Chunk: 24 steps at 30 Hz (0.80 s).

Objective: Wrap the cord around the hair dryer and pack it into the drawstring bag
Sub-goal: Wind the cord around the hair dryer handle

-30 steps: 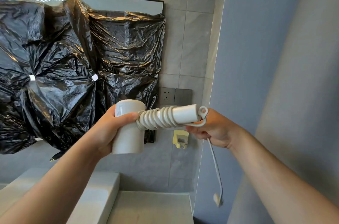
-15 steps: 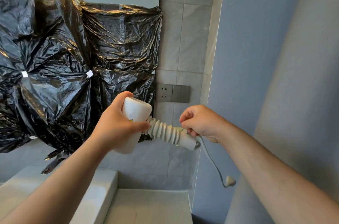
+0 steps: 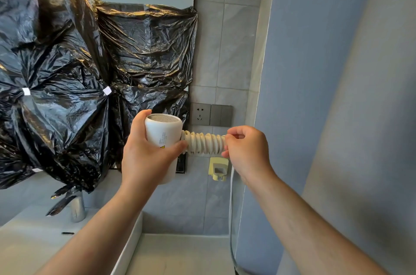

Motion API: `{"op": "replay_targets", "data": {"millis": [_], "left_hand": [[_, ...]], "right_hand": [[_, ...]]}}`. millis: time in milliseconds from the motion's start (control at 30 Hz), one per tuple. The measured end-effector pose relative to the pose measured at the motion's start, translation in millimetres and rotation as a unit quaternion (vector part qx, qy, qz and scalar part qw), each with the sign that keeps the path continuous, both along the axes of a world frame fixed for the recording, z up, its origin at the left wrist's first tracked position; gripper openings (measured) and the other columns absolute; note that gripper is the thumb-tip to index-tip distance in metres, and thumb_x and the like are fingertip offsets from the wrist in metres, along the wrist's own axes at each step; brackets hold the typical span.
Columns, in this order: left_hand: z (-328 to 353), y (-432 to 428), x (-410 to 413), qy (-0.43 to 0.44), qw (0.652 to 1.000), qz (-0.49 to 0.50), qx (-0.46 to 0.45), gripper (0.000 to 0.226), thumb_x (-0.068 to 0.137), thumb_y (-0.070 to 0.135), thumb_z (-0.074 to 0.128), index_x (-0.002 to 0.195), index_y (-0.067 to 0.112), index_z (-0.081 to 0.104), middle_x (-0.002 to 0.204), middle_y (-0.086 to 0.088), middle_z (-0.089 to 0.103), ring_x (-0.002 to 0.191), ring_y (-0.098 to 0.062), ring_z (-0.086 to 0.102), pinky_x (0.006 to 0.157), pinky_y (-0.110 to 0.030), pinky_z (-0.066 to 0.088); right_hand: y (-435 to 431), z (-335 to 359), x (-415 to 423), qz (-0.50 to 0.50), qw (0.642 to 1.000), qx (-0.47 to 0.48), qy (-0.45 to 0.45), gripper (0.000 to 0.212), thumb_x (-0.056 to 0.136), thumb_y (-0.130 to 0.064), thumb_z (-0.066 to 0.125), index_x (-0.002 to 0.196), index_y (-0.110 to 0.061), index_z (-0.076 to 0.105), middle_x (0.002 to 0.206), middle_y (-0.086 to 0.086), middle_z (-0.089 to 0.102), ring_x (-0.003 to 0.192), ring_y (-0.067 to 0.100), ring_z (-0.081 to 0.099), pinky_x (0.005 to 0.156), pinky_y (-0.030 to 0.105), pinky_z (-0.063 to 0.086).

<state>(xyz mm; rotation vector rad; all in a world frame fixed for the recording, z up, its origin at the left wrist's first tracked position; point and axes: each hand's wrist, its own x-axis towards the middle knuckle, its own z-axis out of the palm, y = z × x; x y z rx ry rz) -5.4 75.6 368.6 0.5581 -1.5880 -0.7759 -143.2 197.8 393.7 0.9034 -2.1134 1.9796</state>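
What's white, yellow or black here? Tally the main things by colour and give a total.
White: 2, the hair dryer and its cord
Yellow: 1, the wall holder
Black: 1, the plastic sheeting over the mirror
Total: 4

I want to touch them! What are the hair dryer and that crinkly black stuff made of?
The hair dryer looks like smooth matte white plastic, with a fine mesh end. The black sheeting looks like thin glossy plastic film: it wrinkles and shines.
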Motion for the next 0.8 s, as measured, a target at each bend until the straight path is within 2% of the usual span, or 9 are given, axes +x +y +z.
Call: {"op": "replay_targets", "data": {"millis": [167, 233, 300, 400, 500, 600, 633, 700, 800], "left_hand": [[-3.3, 7.0, -1.7, 0.031, 0.999, -0.008, 0.000, 0.088, 0.061, 0.031, 0.088, 0.135, 0.034, 0.041, 0.111, 0.013, 0.052, 0.098, -0.012, 0.053, 0.083, -0.031, 0.042], [-2.7, 5.7, -3.3, 0.046, 0.999, -0.010, 0.019, 0.088, 0.060, 0.031, 0.089, 0.134, 0.033, 0.041, 0.113, 0.011, 0.053, 0.098, -0.014, 0.055, 0.084, -0.034, 0.046], [-3.3, -2.4, -6.0, 0.081, 0.993, -0.031, 0.082, 0.087, 0.060, 0.031, 0.089, 0.133, 0.030, 0.043, 0.115, 0.005, 0.056, 0.097, -0.019, 0.059, 0.084, -0.042, 0.053], [-4.8, -15.4, -6.3, 0.128, 0.972, -0.086, 0.179, 0.082, 0.053, 0.038, 0.088, 0.125, 0.029, 0.048, 0.111, -0.005, 0.060, 0.096, -0.029, 0.065, 0.076, -0.056, 0.059], [-8.6, -21.8, -3.7, 0.127, 0.956, -0.136, 0.226, 0.067, 0.057, 0.034, 0.088, 0.115, 0.026, 0.055, 0.108, -0.012, 0.063, 0.095, -0.037, 0.067, 0.065, -0.055, 0.060], [-14.1, -27.8, -0.9, 0.116, 0.934, -0.205, 0.270, 0.063, 0.062, 0.030, 0.086, 0.117, 0.023, 0.058, 0.112, -0.017, 0.066, 0.096, -0.039, 0.068, 0.064, -0.053, 0.060], [-14.6, -30.7, 1.3, 0.110, 0.925, -0.232, 0.280, 0.065, 0.062, 0.032, 0.085, 0.119, 0.021, 0.058, 0.114, -0.019, 0.066, 0.098, -0.041, 0.067, 0.065, -0.053, 0.060], [-13.1, -36.0, 6.8, 0.086, 0.915, -0.282, 0.277, 0.067, 0.061, 0.032, 0.082, 0.123, 0.018, 0.058, 0.115, -0.024, 0.065, 0.095, -0.042, 0.068, 0.064, -0.052, 0.059], [-5.4, -42.8, 13.7, 0.025, 0.923, -0.312, 0.223, 0.076, 0.052, 0.034, 0.083, 0.121, 0.016, 0.058, 0.111, -0.027, 0.065, 0.083, -0.035, 0.069, 0.061, -0.044, 0.057]], "right_hand": [[-1.2, -6.3, 8.3, -0.027, 0.999, -0.046, 0.012, 0.015, 0.087, -0.009, 0.057, 0.089, -0.020, 0.067, 0.078, -0.003, 0.068, 0.046, 0.008, 0.066, 0.051, 0.022, 0.055], [-4.8, -13.2, 12.8, -0.029, 0.998, -0.040, 0.041, 0.012, 0.085, -0.013, 0.058, 0.084, -0.018, 0.069, 0.065, -0.007, 0.064, 0.044, 0.009, 0.058, 0.054, 0.030, 0.056], [-9.0, -22.8, 18.4, -0.007, 0.997, -0.049, 0.057, 0.012, 0.083, -0.018, 0.062, 0.073, -0.015, 0.068, 0.051, -0.010, 0.052, 0.048, 0.012, 0.047, 0.055, 0.038, 0.054], [-9.5, -29.9, 20.5, 0.026, 0.996, -0.085, 0.015, 0.012, 0.089, -0.024, 0.065, 0.082, -0.022, 0.075, 0.047, -0.017, 0.055, 0.049, 0.002, 0.046, 0.057, 0.027, 0.043], [-4.7, -26.9, 17.0, 0.098, 0.990, -0.098, -0.037, 0.015, 0.092, -0.023, 0.063, 0.094, -0.019, 0.077, 0.051, -0.016, 0.059, 0.050, 0.002, 0.046, 0.058, 0.026, 0.039], [3.4, -20.2, 6.9, 0.205, 0.971, -0.080, -0.096, 0.012, 0.087, -0.024, 0.069, 0.080, -0.017, 0.076, 0.055, -0.008, 0.056, 0.049, 0.009, 0.038, 0.047, 0.023, 0.029], [6.7, -18.9, 1.8, 0.242, 0.962, -0.061, -0.112, 0.016, 0.082, -0.029, 0.072, 0.073, -0.015, 0.074, 0.056, -0.003, 0.054, 0.047, 0.010, 0.035, 0.044, 0.021, 0.025], [13.0, -18.3, -8.8, 0.298, 0.944, -0.010, -0.140, 0.025, 0.072, -0.035, 0.072, 0.066, -0.011, 0.070, 0.053, 0.000, 0.048, 0.044, 0.010, 0.032, 0.041, 0.019, 0.022], [21.4, -19.0, -24.3, 0.350, 0.925, 0.038, -0.145, 0.016, 0.070, -0.021, 0.074, 0.075, -0.008, 0.067, 0.052, -0.004, 0.040, 0.046, 0.007, 0.028, 0.043, 0.020, 0.015]]}}
